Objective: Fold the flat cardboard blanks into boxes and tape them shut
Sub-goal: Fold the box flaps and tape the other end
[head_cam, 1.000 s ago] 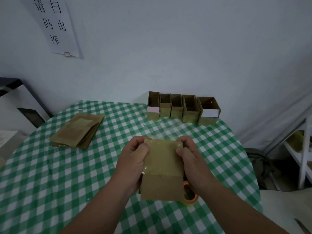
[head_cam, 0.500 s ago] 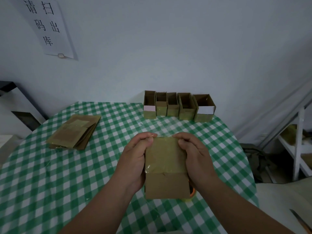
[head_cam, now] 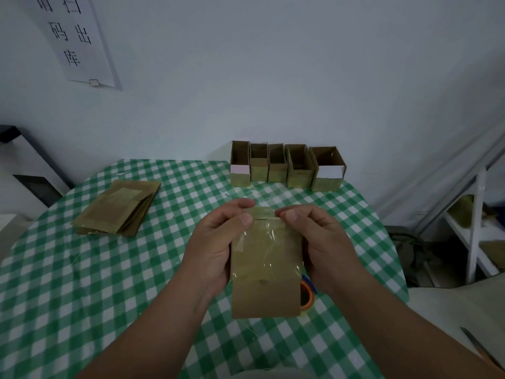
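A brown cardboard box (head_cam: 265,291) is held above the table in front of me, its upper half covered with shiny clear tape. My left hand (head_cam: 216,242) grips its left side, thumb on the top edge. My right hand (head_cam: 325,242) grips the right side, thumb pressing the tape near the top edge. An orange tape roll (head_cam: 307,296) lies on the table, mostly hidden behind the box. A stack of flat cardboard blanks (head_cam: 117,210) lies at the left. Several folded open boxes (head_cam: 287,168) stand in a row at the table's far edge.
The round table (head_cam: 82,283) has a green-and-white checked cloth and stands against a pale wall with a paper sign (head_cam: 76,39). A white shelf unit (head_cam: 475,228) stands at the right. A dark cabinet (head_cam: 24,173) stands at the left.
The box has been lifted slightly and turned toward me, and both thumbs have moved inward along its top edge over the tape.
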